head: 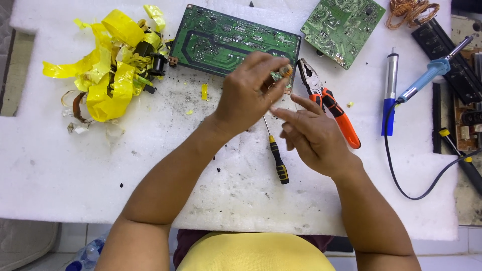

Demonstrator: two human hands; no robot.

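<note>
Pinching a small copper-wound coil (pixel 285 71) between thumb and fingertips, the left hand (pixel 248 93) is closed tight on it, raised over the white foam mat (pixel 60 165), just in front of the large green circuit board (pixel 221 40). The right hand (pixel 314 133) sits just beside and below, fingers loosely extended and half open, its fingertips close to the coil; whether they touch a thin wire from it I cannot tell.

Counting outward: one screwdriver (pixel 276 158) with a black-and-yellow handle lies on the mat under the hands. One pair of orange-handled pliers (pixel 329 103) lies just right of them. Two green circuit boards are on the mat, the large one and a smaller one (pixel 341 27) at the top right. Further right lie one blue desoldering pump (pixel 390 95) and one blue-handled soldering iron (pixel 432 73) with a black cable. One loose bundle of copper wire (pixel 411 10) rests at the top edge. Far left sits one heap of crumpled yellow tape (pixel 110 65).
</note>
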